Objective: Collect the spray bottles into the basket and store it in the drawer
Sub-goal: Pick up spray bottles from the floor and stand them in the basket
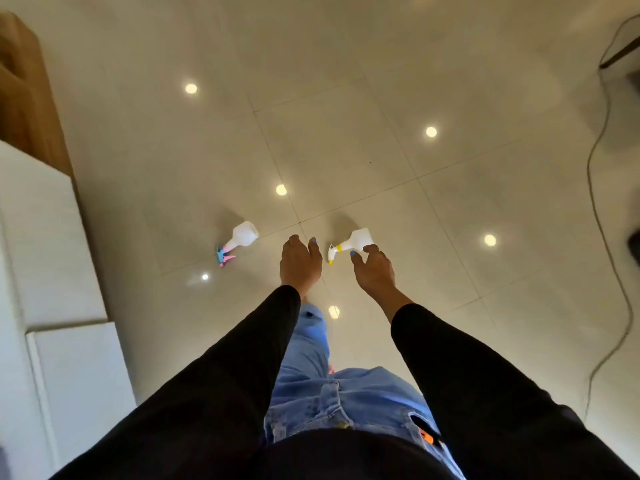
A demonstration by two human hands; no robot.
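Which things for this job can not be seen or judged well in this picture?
- Basket and drawer: absent from the head view; the white cabinet is cut by the left edge.
- Right hand: overlaps the yellow-nozzle bottle; contact cannot be told from above.
- Left hand: holds nothing.
- Pink-and-blue-nozzle bottle: too small to read its fill level.
- Cable: both ends leave the frame.

A home interior, it seems: glossy beige floor tiles (pixel 346 140) mirror ceiling spotlights, white cabinet fronts (pixel 52 271) with a wooden panel (pixel 24 98) line one wall, and a loose cable (pixel 602 237) trails across the floor.
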